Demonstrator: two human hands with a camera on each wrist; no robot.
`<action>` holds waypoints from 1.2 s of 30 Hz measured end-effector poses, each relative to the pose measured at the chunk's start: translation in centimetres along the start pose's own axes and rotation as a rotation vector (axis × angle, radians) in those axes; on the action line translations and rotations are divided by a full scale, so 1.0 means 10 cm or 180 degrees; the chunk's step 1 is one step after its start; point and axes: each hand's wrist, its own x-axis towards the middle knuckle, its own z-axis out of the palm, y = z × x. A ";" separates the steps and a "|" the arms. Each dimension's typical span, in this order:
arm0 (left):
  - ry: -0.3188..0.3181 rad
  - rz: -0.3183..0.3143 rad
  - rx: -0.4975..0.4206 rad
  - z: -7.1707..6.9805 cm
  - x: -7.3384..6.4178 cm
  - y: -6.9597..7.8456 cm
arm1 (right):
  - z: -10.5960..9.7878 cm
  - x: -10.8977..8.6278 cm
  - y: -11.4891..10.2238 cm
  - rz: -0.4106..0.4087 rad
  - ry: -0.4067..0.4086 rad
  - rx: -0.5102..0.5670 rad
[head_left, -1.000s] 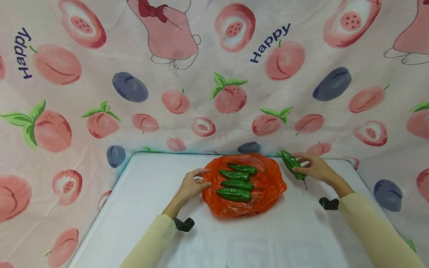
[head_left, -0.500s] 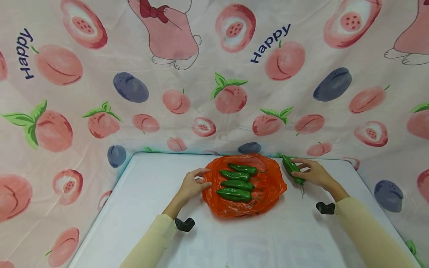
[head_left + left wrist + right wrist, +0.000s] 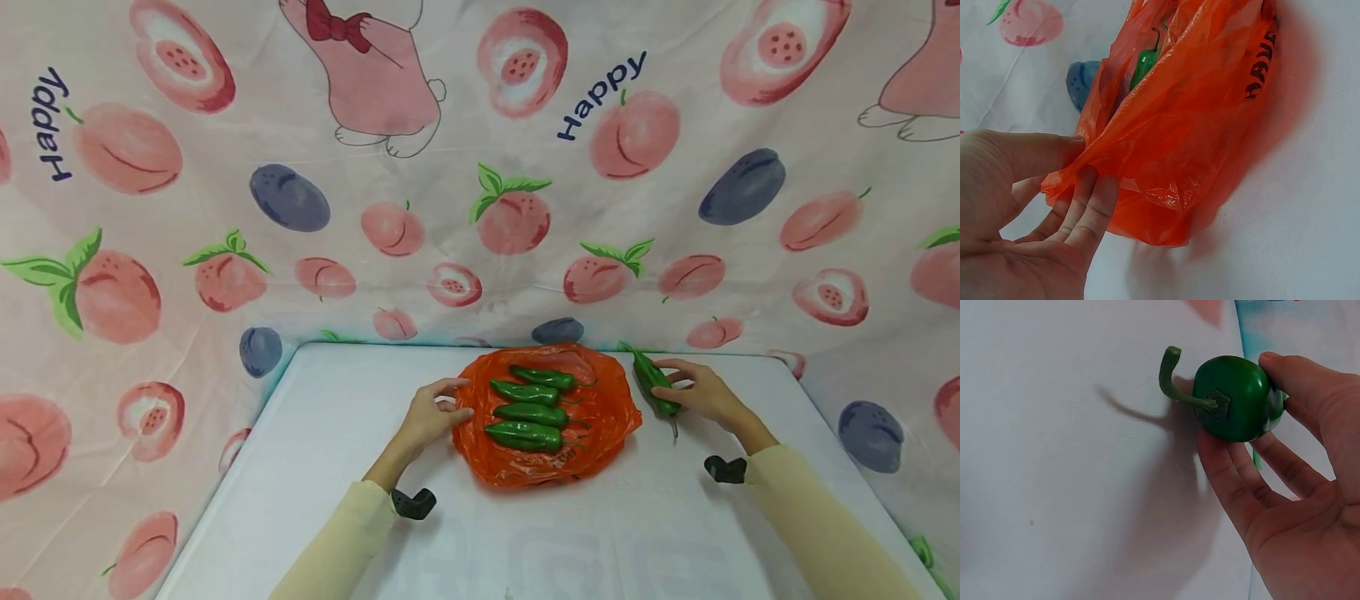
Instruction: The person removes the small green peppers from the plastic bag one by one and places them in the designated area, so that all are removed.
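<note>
My left hand (image 3: 426, 418) pinches the left rim of a red-orange plastic bag (image 3: 611, 408) between thumb and fingers; the left wrist view shows the thin bag film (image 3: 1160, 162) gathered in that pinch. Several green peppers (image 3: 525, 437) lie side by side on the bag, their stems towards the right. To the right of the bag, my right hand (image 3: 708, 395) holds one more green pepper (image 3: 649, 377), tilted, tip towards the far edge. In the right wrist view, its curved stem (image 3: 1172, 378) faces the camera and thumb and fingertips grip its sides.
All this is on a white table (image 3: 315, 450) whose far edge meets a hanging cloth (image 3: 450, 217) printed with fruit. Dark wrist-worn devices sit at both cuffs, one by the left wrist (image 3: 413, 503), one by the right wrist (image 3: 725, 469).
My right hand has moved slightly nearer and left with its pepper, lower towards the table, turning it a little more lengthwise. The left hand, the bag and the peppers on it stay put.
</note>
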 end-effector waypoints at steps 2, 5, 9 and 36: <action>0.0009 0.0000 0.0013 0.00 0.00 0.01 | 0.01 0.00 0.01 0.0005 0.0002 0.0000; 0.0011 -0.0005 0.0028 0.00 -0.01 0.02 | 0.02 0.01 0.03 0.0042 0.0012 -0.0017; 0.0015 0.0002 0.0040 0.01 -0.01 0.02 | 0.03 0.00 0.04 0.0058 -0.0006 -0.0039; 0.0032 0.0015 0.0055 0.01 0.00 0.00 | 0.10 0.01 0.04 0.0138 -0.0036 -0.0008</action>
